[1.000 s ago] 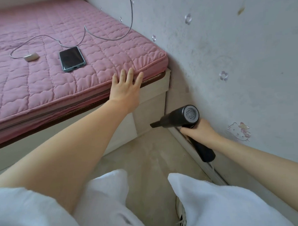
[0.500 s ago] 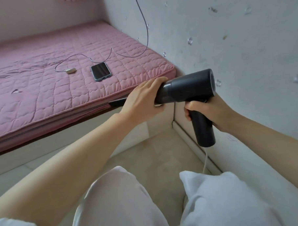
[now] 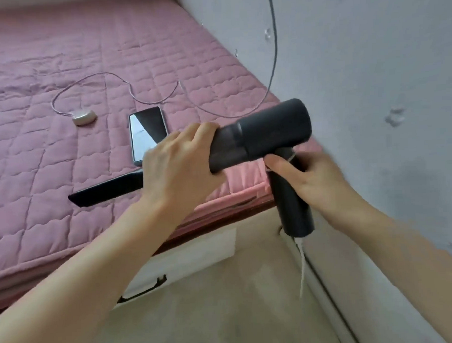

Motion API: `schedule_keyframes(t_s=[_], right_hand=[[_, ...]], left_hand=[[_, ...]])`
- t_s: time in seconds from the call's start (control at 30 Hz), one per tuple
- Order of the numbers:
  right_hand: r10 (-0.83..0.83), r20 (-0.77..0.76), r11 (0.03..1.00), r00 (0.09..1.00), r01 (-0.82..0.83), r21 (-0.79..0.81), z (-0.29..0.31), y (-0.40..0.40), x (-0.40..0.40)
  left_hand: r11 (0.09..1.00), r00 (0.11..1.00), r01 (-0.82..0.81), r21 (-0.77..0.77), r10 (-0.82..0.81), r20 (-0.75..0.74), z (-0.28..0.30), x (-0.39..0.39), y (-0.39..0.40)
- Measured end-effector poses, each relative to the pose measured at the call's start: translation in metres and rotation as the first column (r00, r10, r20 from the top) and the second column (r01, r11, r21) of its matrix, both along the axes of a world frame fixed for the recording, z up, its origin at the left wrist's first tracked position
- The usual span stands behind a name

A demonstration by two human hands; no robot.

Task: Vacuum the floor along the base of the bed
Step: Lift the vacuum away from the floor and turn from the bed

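A dark handheld vacuum (image 3: 267, 129) is held up above the corner of the bed, its long flat nozzle (image 3: 104, 189) pointing left over the pink quilted mattress (image 3: 50, 153). My left hand (image 3: 178, 163) is wrapped around the front of the vacuum's barrel. Its handle sits in my right hand (image 3: 300, 176), which grips it from the right, and a white strap (image 3: 301, 266) dangles from the handle's end. The beige floor (image 3: 212, 309) runs along the bed's white base (image 3: 192, 258) below the vacuum.
A phone (image 3: 147, 133) lies screen-up on the mattress, with a small white charger (image 3: 84, 118) and its thin cable beside it. A grey cable (image 3: 274, 52) hangs down the wall (image 3: 371, 87) on the right. A skirting strip (image 3: 325, 278) lines the wall's foot.
The vacuum has risen from floor level near the wall to above the bed corner. My left hand left the mattress edge and took hold of the barrel. My view has moved closer.
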State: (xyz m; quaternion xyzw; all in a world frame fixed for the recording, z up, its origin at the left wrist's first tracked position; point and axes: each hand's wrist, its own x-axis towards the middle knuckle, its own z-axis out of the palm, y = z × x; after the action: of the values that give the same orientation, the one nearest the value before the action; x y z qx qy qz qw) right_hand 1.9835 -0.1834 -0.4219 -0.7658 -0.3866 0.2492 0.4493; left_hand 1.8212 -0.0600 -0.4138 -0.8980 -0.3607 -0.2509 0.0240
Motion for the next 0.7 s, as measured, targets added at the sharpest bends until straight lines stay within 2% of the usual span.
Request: schedule_keyframes(t_s=[0.1, 0.2, 0.33, 0.53, 0.7], right_hand=[[-0.006, 0.03, 1.0, 1.0, 0.007, -0.029, 0.029, 0.031, -0.016], [0.072, 0.059, 0.985, 0.996, -0.061, -0.161, 0.071, 0.046, -0.036], [0.131, -0.002, 0.939, 0.991, -0.125, -0.32, 0.141, 0.06, -0.072], [0.271, -0.073, 0.886, 0.96, -0.278, -0.372, 0.291, 0.073, -0.152], [0.454, -0.12, 0.796, 0.883, -0.463, -0.389, 0.408, 0.074, -0.236]], left_hand=[[0.993, 0.997, -0.059, -0.1, 0.054, -0.058, 0.027, -0.009, 0.024], [0.981, 0.991, -0.113, -0.16, 0.1, -0.089, 0.065, -0.03, 0.035], [0.968, 0.983, -0.144, -0.205, 0.118, -0.138, 0.133, -0.073, 0.032], [0.923, 0.953, -0.298, -0.244, 0.275, -0.127, 0.272, -0.172, 0.016], [0.845, 0.888, -0.459, -0.274, 0.447, -0.109, 0.386, -0.263, -0.014]])
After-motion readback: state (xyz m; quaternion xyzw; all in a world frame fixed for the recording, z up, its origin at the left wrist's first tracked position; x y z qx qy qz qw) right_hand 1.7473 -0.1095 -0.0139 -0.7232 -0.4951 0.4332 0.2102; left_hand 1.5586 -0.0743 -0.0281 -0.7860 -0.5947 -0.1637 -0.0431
